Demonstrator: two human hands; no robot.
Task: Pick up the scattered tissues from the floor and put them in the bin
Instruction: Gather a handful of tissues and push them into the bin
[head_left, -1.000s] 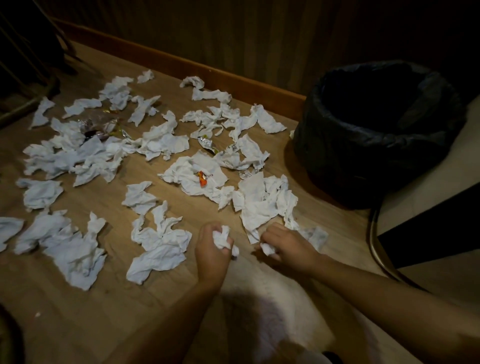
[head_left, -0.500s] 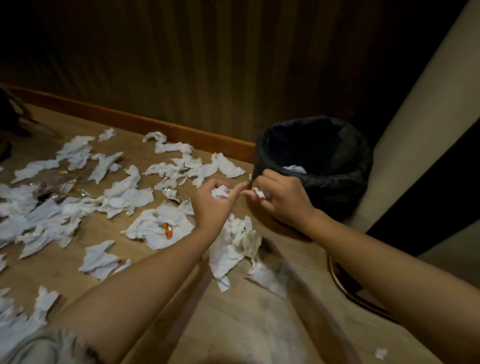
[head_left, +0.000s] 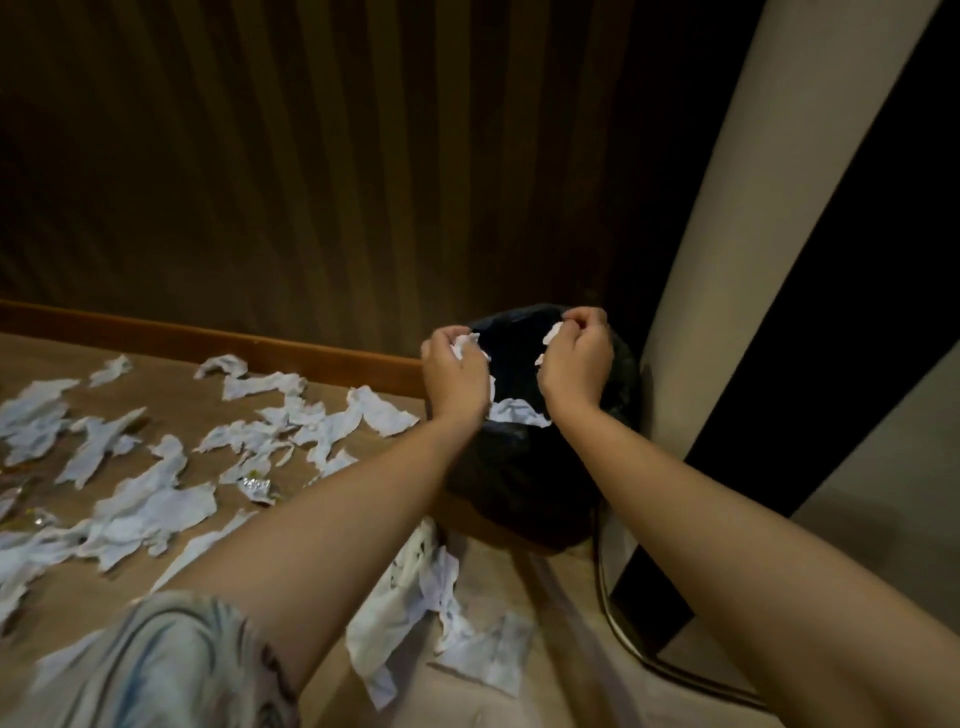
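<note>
Both hands are held over the mouth of the round bin lined with a black plastic bag (head_left: 524, 467). A crumpled white tissue wad (head_left: 466, 347) is gripped in the curled fingers of the left hand (head_left: 454, 371), at the bin's left rim. A second small white tissue scrap (head_left: 552, 333) is pinched between the fingertips of the right hand (head_left: 574, 364), above the opening. Below and between the fingers, a white tissue already in the bin (head_left: 517, 411) is seen. Scattered white tissues (head_left: 156, 506) are spread across the tan wooden floor (head_left: 171, 410) left of the hands; more are bunched beneath the left forearm. A dark ribbed wall panel (head_left: 311, 182) with an orange-brown skirting board (head_left: 208, 338) is seen behind.
</note>
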